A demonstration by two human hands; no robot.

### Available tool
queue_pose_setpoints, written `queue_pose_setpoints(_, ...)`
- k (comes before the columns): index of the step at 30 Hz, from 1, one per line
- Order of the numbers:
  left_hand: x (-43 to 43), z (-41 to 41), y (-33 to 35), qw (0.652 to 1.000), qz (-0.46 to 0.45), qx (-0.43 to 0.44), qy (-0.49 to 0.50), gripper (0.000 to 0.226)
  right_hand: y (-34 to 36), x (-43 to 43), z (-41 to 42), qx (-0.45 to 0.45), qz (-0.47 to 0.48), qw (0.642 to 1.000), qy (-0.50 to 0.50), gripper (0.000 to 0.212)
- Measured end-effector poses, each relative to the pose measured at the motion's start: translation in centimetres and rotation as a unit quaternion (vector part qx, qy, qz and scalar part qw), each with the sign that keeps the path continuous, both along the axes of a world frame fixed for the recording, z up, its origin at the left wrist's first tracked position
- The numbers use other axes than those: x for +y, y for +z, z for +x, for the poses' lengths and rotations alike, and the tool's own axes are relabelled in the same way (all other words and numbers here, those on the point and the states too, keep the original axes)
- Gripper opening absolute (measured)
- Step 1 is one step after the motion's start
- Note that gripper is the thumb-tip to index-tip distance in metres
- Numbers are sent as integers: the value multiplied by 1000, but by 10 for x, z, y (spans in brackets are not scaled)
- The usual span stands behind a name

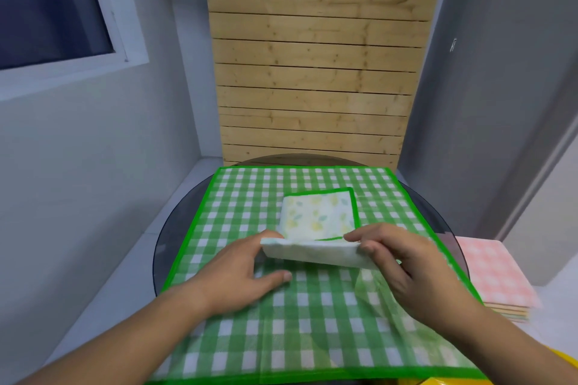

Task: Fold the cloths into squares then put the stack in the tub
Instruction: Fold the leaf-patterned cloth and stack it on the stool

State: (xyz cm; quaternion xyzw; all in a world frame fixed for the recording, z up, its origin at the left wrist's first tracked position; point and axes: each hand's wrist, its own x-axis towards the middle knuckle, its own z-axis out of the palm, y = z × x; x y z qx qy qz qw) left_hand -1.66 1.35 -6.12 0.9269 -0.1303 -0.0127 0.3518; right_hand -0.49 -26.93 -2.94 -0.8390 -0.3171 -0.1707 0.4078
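A white cloth with a yellow lemon print and a green border (319, 212) lies folded small on a green checked cloth (281, 322) that is spread flat over a round glass table (175, 228). Its near edge is raised off the table. My left hand (247, 275) pinches the left corner of that raised edge. My right hand (403, 266) pinches the right corner. The far part of the lemon cloth still lies flat.
A stack of folded cloths with a pink checked one on top (497, 275) sits to the right of the table. A yellow rim (560, 366) shows at the bottom right corner. A wooden slat panel (312, 56) stands behind the table between grey walls.
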Motion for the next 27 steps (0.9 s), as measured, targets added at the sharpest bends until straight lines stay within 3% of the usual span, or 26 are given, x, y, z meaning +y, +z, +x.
queue_pose_setpoints(5,-10,1,-5,997,-62,13,36,27,11,9,-3,77,111,991,-10,19)
queue_pose_setpoints(8,-16,5,-5,987,-151,20,59,19,13,9,4,119,168,979,-4,17)
queue_pose_setpoints(11,-22,10,-2,962,-253,37,90,17,1,4,16,220,174,960,17,42)
queue_pose_setpoints(14,-27,15,0,948,-289,54,120,16,-20,-1,31,288,128,949,-12,44)
queue_pose_setpoints(17,-29,20,3,950,-270,78,137,17,-38,-2,41,271,44,955,-109,41)
queue_pose_setpoints(23,-27,34,-6,972,-113,66,197,62,-44,4,39,257,-37,953,-156,74)
queue_pose_setpoints(27,-34,32,-4,968,-118,58,213,44,-44,6,41,242,-123,945,-181,49)
